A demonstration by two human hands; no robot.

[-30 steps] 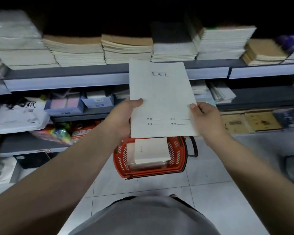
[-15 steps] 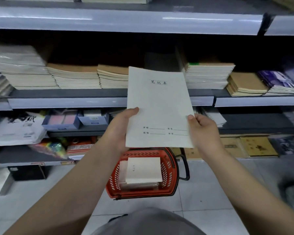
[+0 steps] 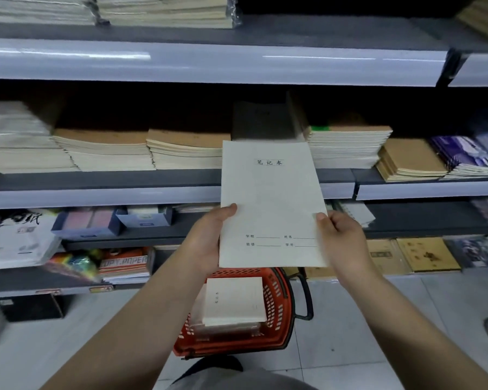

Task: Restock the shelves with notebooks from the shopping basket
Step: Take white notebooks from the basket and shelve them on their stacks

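I hold a pale grey-white notebook [image 3: 271,198] upright in front of the middle shelf [image 3: 102,190]. My left hand [image 3: 209,237] grips its lower left edge, and my right hand [image 3: 338,237] grips its lower right edge. Its top edge reaches a dark stack of notebooks [image 3: 262,122] on that shelf, between tan-covered stacks [image 3: 186,147] and a taller stack [image 3: 347,147]. Below, on the tiled floor, stands the red shopping basket [image 3: 279,305] with more pale notebooks [image 3: 234,302] stacked inside.
An upper shelf [image 3: 209,60] with wrapped paper stacks runs overhead. Lower shelves hold boxes [image 3: 88,220], copy paper packs [image 3: 124,263] and brown books [image 3: 426,254]. Purple notebooks [image 3: 462,153] lie at the right. A dark box [image 3: 31,306] sits on the floor at left.
The view has tilted upward, revealing the upper shelf. The notebook stays held in both hands and now sits closer to the middle shelf's dark stack. The basket appears lower in view.
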